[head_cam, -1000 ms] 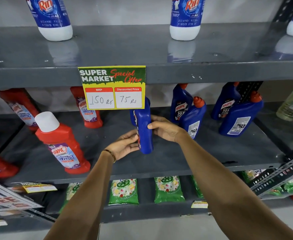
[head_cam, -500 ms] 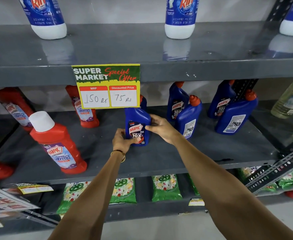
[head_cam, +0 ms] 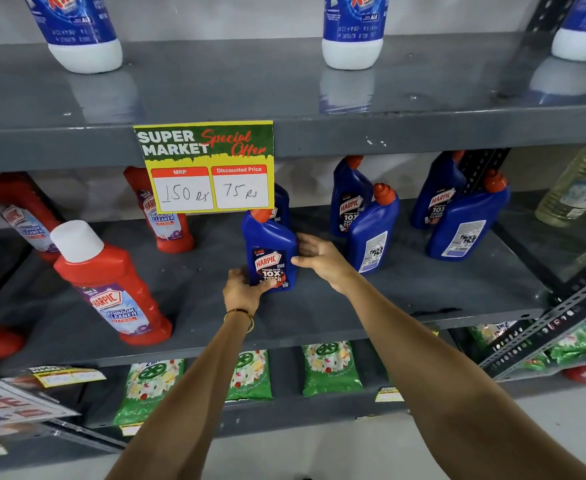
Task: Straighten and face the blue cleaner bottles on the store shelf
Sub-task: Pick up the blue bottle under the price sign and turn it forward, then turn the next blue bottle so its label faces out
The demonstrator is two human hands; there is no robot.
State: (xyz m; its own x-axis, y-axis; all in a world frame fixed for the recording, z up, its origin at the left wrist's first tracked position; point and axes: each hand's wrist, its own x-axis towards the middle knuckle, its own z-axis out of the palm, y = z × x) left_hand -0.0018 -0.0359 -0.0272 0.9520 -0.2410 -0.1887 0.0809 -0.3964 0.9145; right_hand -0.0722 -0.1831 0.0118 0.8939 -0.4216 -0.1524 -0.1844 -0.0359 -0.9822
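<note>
Blue Harpic bottle (head_cam: pixel 271 252) stands upright on the grey middle shelf (head_cam: pixel 319 310), label facing front, below the offer sign (head_cam: pixel 204 167). Left hand (head_cam: pixel 244 289) grips its lower left corner. Right hand (head_cam: pixel 321 258), fingers spread loose, rests against its right side without gripping.

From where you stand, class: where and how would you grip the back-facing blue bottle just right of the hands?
Grip the back-facing blue bottle around its flat-sided lower body, coming from the front with the right hand. Its angled red-capped neck is narrow, and another bottle stands close behind.
</note>
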